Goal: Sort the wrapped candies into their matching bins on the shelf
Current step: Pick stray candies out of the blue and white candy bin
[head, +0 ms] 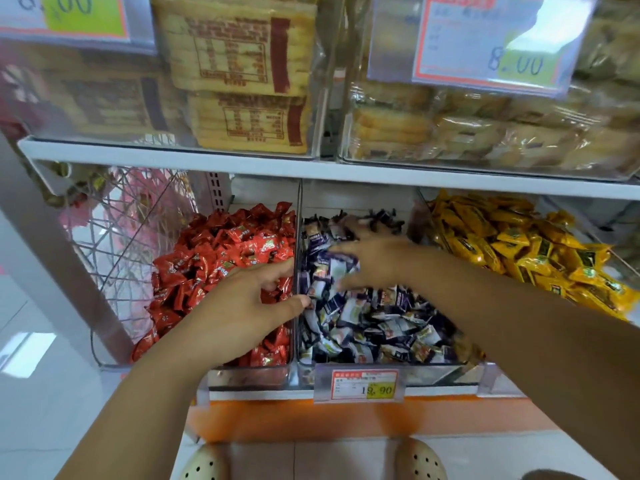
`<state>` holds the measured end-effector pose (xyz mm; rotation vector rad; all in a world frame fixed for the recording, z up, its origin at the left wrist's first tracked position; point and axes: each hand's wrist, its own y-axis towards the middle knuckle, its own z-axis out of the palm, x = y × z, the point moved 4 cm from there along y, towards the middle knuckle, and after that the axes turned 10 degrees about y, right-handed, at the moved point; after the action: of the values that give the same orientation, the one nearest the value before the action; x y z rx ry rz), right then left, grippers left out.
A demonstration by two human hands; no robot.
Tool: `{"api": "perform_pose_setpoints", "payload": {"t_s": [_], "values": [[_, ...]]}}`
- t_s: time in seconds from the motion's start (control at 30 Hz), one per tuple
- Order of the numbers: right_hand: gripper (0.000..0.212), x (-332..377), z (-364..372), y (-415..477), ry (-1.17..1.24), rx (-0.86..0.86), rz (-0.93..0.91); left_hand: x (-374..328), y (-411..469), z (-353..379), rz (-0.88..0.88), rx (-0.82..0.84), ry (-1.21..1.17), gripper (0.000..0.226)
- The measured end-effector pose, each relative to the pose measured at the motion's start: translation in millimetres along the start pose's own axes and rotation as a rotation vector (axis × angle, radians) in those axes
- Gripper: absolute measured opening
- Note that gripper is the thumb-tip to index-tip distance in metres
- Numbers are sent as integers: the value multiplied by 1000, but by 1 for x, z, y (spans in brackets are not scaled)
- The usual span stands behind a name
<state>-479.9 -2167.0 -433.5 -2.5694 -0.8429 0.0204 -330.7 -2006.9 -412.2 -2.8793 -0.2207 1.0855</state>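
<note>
Shop shelf (242, 164), left hand (242, 306) palm-down over red candies (221, 251), thumb at divider (297, 220), grip unclear, right hand (374, 258) spread on purple candies (391, 323) in middle bin (436, 375), wrappers' long axes mixed

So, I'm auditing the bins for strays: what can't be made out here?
Head view:
- right hand: motion-blurred, its grip unreadable.
- red candies: partly under the left hand, whose grip is also hidden.
- yellow candies: front hidden by the right forearm.
- price tag: small print too blurred.
</note>
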Motion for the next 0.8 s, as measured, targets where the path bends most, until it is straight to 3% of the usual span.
{"api": "perform_pose_setpoints", "payload": {"t_s": [0.1, 0.17, 0.23, 0.33, 0.5, 0.6, 0.67, 0.8], "values": [[84, -15, -28, -30, 136, 18, 29, -4, -1, -1, 23, 4, 2, 45], [86, -21, -32, -58, 96, 85, 105, -7, 0, -2, 27, 6, -1, 43], [89, -13, -12, -73, 106, 192, 176, -7, 0, -2, 26, 10, 5, 42], [78, 7, 28, -66, 234, 240, 96, -9, -2, -2, 28, 14, 11, 42], [73, -5, 14, -79, 521, -90, -26, -16, -5, -3, 48, -9, 50, 38], [65, -9, 29, -88, 367, -37, 22, -16, -6, -1, 17, -36, 102, 49], [60, -5, 36, -97, 409, -75, 43, -14, -6, -1, -9, -116, 169, 61], [42, -7, 20, -134, 551, -548, -65, -39, -10, 7, 106, -397, 393, 64]]}}
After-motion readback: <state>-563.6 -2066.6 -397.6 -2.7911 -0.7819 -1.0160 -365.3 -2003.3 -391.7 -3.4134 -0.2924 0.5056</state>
